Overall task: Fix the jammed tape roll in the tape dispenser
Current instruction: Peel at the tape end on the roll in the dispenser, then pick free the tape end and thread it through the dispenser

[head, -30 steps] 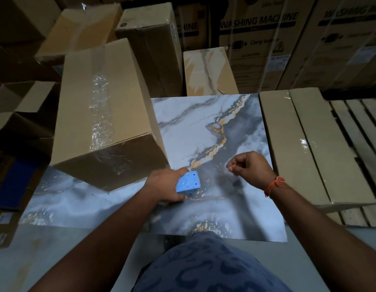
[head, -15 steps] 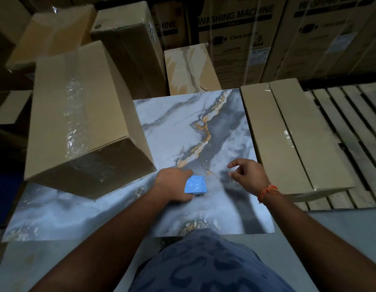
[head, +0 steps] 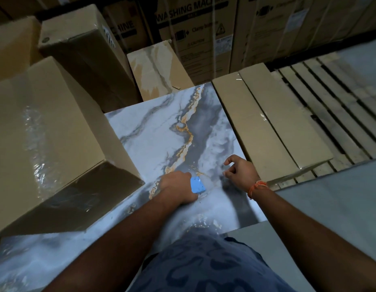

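Tape dispenser spot: small blue tape dispenser [head: 197, 185] sits on the marble slab [head: 153, 131], near its front middle, half hidden by the left hand.
Big box: taped cardboard box [head: 48, 133] on the slab's left part, close to the left hand.
Flat cartons: flat cartons [head: 267, 123] butt against the slab's right edge.
Left hand: left hand [head: 177, 187] is wrapped over the dispenser's left side, fingers clamped on it.
Right hand: right hand [head: 240, 170] is just right of the dispenser, not touching it, fingers loosely curled and apart, nothing visibly held.
Wristband: orange wristband [head: 256, 187] on the right wrist.
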### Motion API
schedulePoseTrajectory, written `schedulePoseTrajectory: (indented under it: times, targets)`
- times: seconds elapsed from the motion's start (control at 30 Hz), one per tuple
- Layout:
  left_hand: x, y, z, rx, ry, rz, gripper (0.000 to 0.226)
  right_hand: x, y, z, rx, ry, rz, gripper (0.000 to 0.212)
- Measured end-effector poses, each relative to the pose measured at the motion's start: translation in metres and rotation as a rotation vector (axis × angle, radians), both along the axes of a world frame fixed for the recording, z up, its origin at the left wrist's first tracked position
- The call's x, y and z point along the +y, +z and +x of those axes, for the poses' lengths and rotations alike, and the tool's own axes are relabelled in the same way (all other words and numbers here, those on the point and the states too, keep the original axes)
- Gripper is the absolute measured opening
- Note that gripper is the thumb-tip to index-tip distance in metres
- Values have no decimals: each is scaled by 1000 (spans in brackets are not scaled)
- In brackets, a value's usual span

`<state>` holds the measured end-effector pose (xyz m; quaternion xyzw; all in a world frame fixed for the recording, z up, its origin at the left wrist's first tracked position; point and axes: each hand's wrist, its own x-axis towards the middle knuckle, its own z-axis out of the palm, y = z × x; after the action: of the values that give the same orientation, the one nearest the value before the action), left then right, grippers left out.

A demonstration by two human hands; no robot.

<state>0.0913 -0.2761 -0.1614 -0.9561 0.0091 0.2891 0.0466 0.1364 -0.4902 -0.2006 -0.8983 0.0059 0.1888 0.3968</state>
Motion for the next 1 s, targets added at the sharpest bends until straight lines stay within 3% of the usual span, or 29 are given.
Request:
schedulePoseTrajectory:
  times: [0.47,0.63,0.73,0.83,0.9,1.0]
  targets:
    - [-5,-7,5,68,-82,20,54,8,-11,2,-24,-100,-47,24]
    - [-1,-8,18,158,-93,-65,86,11,-6,-3,-46,-123,-8,26]
    - [9,-19,38,129,-40,-270,67,14,1,-6,-66,-110,3,26]
    - [16,-29,50,68,13,-629,38,17,10,-10,-101,-86,-2,26]
    - [14,-30,54,145,131,-871,34,21,12,-12,-129,-87,12,27]
    - [8,-36,61,244,247,-1078,30,24,13,-16,-172,-92,12,27]
